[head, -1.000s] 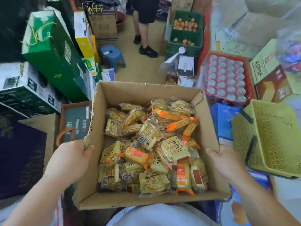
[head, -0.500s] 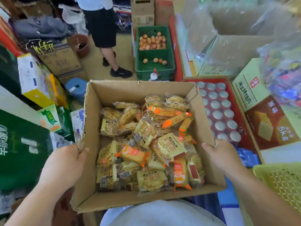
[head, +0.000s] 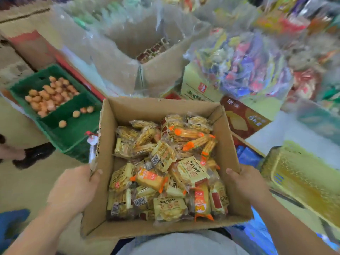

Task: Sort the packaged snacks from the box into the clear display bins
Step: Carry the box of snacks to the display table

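- My left grip (head: 73,188) is clamped on the left wall of the cardboard box (head: 161,109). The thumb lies over the rim on the inner side and the palm is against the outer side. The other fingers are hidden behind the wall.
- My right grip (head: 246,183) is clamped on the right wall in the same manner, with the thumb on the rim and the fingers out of sight on the outer side.
- The box is open on top and I hold it in front of my body, with its near edge just above my light shirt (head: 180,243).
- The packaged snacks (head: 165,168) are all inside the box, in a loose pile that covers most of the bottom. Most wrappers are yellow, some have orange ends, and a few show a barcode upward.
- To the left of the box stands a green crate (head: 77,131) with brown eggs (head: 49,94). There are many in its far compartment and only a few in the near one.
- Behind the box is a bigger carton (head: 161,74), open and lined with clear plastic.
- To the right of this carton is a yellow-green carton (head: 200,89), and a clear bag of colourful sweets (head: 244,67) lies on it.
- A yellow plastic basket (head: 301,181) is near my right grip. It is tilted and rather blurred.
- At the left edge, a black shoe (head: 35,155) of another person is on the floor.
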Available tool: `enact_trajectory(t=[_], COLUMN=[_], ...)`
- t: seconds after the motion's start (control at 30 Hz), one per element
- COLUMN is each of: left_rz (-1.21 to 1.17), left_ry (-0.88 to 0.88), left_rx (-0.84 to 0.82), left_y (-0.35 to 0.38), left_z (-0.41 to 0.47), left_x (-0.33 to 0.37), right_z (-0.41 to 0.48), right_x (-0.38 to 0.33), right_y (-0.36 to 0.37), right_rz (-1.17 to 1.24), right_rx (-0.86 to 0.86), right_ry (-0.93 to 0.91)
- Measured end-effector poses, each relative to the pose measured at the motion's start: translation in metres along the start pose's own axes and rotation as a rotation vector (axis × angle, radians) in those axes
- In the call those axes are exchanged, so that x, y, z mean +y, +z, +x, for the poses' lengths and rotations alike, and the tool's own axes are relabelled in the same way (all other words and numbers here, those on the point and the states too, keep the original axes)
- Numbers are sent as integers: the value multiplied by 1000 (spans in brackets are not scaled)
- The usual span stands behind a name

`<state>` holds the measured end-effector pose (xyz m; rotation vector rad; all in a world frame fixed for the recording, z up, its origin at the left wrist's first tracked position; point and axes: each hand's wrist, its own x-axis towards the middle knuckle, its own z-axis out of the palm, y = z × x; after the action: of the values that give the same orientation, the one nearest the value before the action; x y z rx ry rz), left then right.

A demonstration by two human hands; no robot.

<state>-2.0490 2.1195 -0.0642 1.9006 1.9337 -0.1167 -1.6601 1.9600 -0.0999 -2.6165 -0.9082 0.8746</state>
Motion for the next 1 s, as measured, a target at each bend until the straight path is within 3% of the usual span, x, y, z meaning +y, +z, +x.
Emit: enact_trajectory(t=[0.17, 0.3, 0.6, 0.77, 1.0], left_rz=[148, 232, 258, 216, 115], left_ry=[246, 393, 436, 352, 385], left_rx=[-69, -112, -36, -6, 42], left_y=[-11, -9, -8, 8, 6], left_z=[76, 117, 196, 218, 216], left_x=[46, 94, 191, 215, 212], right_z=[-21, -27, 4, 17, 15], right_x=[10, 19, 17, 11, 6], right_y=[12, 16, -3, -3, 2], right_rz=[106, 176, 332, 360, 420], right_rx=[65, 88, -112, -118, -68], right_ry=[252, 350, 245, 149, 162])
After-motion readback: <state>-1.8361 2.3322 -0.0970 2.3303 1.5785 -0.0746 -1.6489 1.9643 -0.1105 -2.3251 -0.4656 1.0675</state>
